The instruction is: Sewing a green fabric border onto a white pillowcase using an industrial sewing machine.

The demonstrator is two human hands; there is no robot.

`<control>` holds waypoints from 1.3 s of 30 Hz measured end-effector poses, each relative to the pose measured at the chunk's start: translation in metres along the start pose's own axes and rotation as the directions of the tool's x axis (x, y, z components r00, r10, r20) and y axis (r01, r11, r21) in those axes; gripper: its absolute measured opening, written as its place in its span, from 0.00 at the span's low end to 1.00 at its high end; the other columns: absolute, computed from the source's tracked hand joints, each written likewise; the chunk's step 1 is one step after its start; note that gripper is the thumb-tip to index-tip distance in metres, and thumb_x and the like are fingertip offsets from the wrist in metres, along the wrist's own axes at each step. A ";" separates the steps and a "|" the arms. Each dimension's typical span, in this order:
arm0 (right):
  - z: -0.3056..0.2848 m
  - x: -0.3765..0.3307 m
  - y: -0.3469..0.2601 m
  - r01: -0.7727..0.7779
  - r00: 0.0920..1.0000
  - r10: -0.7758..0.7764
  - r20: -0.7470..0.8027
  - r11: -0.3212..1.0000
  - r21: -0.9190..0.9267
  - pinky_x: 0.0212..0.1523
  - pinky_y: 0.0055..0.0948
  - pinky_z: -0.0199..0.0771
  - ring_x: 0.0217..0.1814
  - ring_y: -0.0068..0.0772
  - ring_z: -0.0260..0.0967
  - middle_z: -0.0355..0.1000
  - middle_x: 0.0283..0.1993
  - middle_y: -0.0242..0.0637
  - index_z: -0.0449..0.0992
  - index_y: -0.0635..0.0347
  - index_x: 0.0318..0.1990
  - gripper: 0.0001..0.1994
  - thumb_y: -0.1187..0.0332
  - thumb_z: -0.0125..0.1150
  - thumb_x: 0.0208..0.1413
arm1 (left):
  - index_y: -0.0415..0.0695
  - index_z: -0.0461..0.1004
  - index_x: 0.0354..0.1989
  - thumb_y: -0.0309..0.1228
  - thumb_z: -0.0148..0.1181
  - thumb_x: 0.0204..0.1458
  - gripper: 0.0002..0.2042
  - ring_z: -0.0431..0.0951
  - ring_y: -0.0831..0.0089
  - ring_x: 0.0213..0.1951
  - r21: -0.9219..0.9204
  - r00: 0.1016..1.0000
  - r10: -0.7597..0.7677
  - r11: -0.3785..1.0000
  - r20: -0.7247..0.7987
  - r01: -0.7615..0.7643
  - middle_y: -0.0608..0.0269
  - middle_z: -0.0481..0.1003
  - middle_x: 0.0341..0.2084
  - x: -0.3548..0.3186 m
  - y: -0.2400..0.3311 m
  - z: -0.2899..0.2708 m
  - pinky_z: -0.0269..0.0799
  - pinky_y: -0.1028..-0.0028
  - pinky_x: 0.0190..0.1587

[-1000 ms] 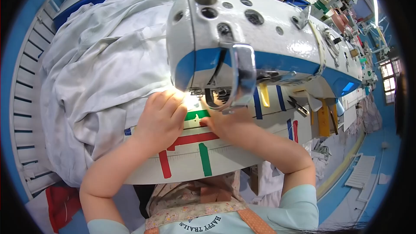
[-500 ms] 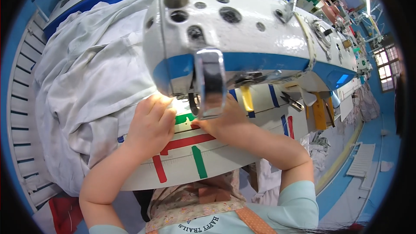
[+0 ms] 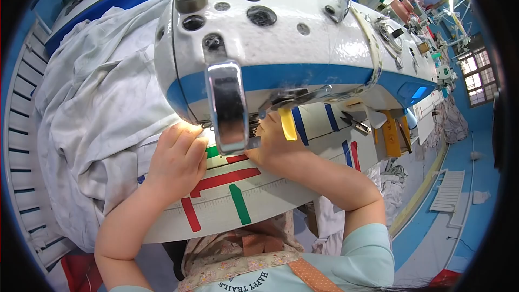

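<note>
Sewing table: curved front edge, only a narrow taped strip between it and the hands. Sewing machine overhangs the middle. White cloth heaped over table's left end, reaching left hand. Pale blue shirt beyond front edge, dark chest lettering. Left hand: fingers curled at cloth, pinch unclear. Right hand: fingertips hidden, can't tell grip. Ruler marks near front edge.

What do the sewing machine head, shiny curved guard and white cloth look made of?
Sewing machine head: probably metal under glossy white and blue paint, given its highlights. Curved guard: likely chromed metal, by its mirror-like reflections. White cloth: matte fabric, soft folds; fibre unclear.
</note>
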State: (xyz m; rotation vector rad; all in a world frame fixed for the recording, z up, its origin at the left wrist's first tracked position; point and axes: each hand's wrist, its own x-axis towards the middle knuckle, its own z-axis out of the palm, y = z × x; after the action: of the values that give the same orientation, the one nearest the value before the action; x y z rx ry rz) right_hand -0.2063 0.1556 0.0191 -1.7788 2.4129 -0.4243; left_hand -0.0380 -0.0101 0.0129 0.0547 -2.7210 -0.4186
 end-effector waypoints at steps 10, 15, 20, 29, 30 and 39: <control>0.007 0.002 0.003 -0.009 0.999 0.008 0.038 1.000 0.026 0.60 0.39 0.61 0.56 0.47 0.62 0.68 0.48 0.44 0.74 0.70 0.47 0.24 0.59 0.66 0.49 | 0.43 0.70 0.40 0.25 0.61 0.45 0.13 0.71 0.58 0.49 -0.009 0.996 0.042 0.999 0.082 -0.041 0.59 0.72 0.45 -0.001 -0.009 -0.007 0.66 0.59 0.55; 0.020 0.001 0.006 -0.115 0.992 0.105 0.073 0.983 0.142 0.56 0.41 0.64 0.53 0.48 0.63 0.68 0.45 0.44 0.73 0.67 0.47 0.25 0.58 0.68 0.46 | 0.44 0.69 0.40 0.25 0.62 0.45 0.13 0.71 0.61 0.48 -0.062 0.990 0.093 0.994 0.110 -0.086 0.62 0.72 0.45 0.001 -0.020 -0.010 0.66 0.61 0.54; 0.025 0.000 0.007 -0.136 0.989 0.127 0.071 0.980 0.143 0.51 0.42 0.69 0.53 0.49 0.65 0.69 0.45 0.46 0.73 0.66 0.43 0.25 0.54 0.71 0.46 | 0.43 0.71 0.45 0.25 0.62 0.44 0.17 0.71 0.64 0.47 -0.057 0.988 0.117 0.992 0.102 -0.112 0.63 0.73 0.44 0.002 -0.023 -0.012 0.66 0.62 0.53; -0.002 0.018 0.016 -0.254 0.932 0.173 0.318 0.938 0.235 0.41 0.41 0.72 0.42 0.46 0.72 0.74 0.31 0.43 0.76 0.60 0.28 0.14 0.58 0.68 0.46 | 0.42 0.72 0.48 0.27 0.62 0.45 0.19 0.71 0.65 0.46 -0.064 0.981 0.177 0.983 0.074 -0.172 0.64 0.73 0.45 0.003 -0.028 -0.011 0.67 0.63 0.53; -0.002 0.020 0.019 -0.182 0.959 0.118 0.259 0.954 0.237 0.41 0.41 0.72 0.42 0.46 0.72 0.74 0.32 0.43 0.76 0.60 0.28 0.14 0.58 0.68 0.46 | 0.42 0.72 0.48 0.27 0.62 0.46 0.18 0.71 0.65 0.46 -0.058 0.981 0.178 0.983 0.077 -0.174 0.64 0.73 0.44 0.003 -0.028 -0.010 0.67 0.64 0.53; 0.020 0.023 0.051 -0.007 0.991 -0.005 0.135 0.996 0.088 0.42 0.41 0.72 0.43 0.45 0.72 0.74 0.35 0.43 0.76 0.61 0.31 0.12 0.62 0.65 0.45 | 0.41 0.73 0.47 0.26 0.60 0.44 0.18 0.71 0.64 0.47 -0.107 0.988 0.119 0.988 0.097 -0.109 0.64 0.73 0.43 0.008 -0.027 -0.014 0.67 0.64 0.53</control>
State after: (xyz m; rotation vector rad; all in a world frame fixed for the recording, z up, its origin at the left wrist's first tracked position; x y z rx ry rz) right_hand -0.2553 0.1449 -0.0131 -1.7110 2.2681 -0.3907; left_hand -0.0405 -0.0407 0.0196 -0.1535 -2.7818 -0.5388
